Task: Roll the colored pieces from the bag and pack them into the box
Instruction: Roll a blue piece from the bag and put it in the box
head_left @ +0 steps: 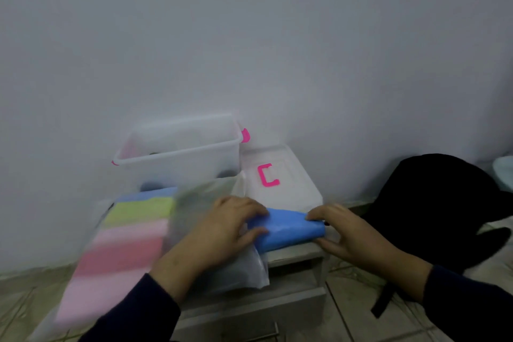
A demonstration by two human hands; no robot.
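A blue piece, partly rolled, lies on the small grey cabinet. My left hand grips its left end and my right hand grips its right end. To the left, a clear plastic bag holds a stack of colored pieces in blue, green, pink and red. The clear plastic box with pink latches stands open behind the bag, against the wall. The view is blurred.
The box lid with a pink handle lies flat to the right of the box. A black bag sits on the floor at the right. The cabinet has a drawer handle at its front.
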